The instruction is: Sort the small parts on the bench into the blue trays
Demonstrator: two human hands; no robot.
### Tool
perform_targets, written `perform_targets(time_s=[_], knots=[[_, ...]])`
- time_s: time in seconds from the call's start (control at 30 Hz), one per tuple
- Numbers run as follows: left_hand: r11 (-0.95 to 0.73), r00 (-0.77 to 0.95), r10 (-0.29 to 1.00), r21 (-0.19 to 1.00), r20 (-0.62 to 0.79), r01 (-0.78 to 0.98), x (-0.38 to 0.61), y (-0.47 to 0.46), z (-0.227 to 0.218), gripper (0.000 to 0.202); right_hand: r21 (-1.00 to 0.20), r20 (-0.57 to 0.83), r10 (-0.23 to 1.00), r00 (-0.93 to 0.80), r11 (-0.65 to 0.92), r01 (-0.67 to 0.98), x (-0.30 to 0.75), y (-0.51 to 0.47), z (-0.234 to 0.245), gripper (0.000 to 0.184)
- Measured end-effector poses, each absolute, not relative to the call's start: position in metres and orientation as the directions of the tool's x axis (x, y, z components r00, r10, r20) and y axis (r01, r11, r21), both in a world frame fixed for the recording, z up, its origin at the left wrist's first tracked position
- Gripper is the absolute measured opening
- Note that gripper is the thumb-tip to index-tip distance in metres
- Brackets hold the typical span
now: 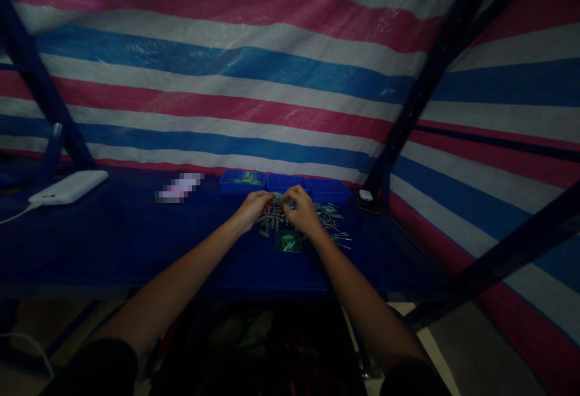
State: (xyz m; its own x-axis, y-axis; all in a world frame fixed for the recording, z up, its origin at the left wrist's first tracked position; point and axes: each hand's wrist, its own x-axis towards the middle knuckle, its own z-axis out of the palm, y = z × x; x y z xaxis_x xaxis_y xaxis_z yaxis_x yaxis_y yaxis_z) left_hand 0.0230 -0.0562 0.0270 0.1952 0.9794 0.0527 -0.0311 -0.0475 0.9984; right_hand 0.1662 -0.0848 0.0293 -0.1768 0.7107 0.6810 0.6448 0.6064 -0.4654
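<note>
Our left hand (252, 209) and right hand (301, 210) curl over grey pieces (273, 222), their grip we cannot tell; a green packet (289, 242) lies at six o'clock.

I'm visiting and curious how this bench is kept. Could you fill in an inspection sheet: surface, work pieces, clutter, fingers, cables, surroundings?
Surface: blue tabletop, dimly lit.
Work pieces: grey plug-like pieces, thin metal pieces to their right, a clear packet in front; blue trays behind.
Clutter: white device and pixelated item at left; small white case at right.
Fingers: left hand and right hand close together over the pieces; grip unclear.
Cables: white cable at the device.
Surroundings: striped sheeting, blue frame posts.
</note>
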Motion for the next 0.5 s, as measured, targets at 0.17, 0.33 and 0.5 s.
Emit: perform_targets(time_s=[0.17,0.33,0.5], knots=[[-0.463,0.136,0.886,0.822,0.444,0.332,0.020,-0.058,0.028,0.015,-0.568,0.532,0.831,-0.164,0.493,0.659,0.168,-0.077,0.024,0.015],[-0.729,0.402,0.672,0.460,0.622,0.507,0.020,-0.065,0.030,0.016,-0.941,0.140,0.990,-0.022,0.140,0.309,0.172,-0.070,0.025,0.062],[-0.725,0.430,0.681,0.457,0.593,0.516,0.019,-0.063,0.029,0.019,-0.972,0.123,0.992,-0.022,0.125,0.199,0.175,-0.071,0.027,0.052]])
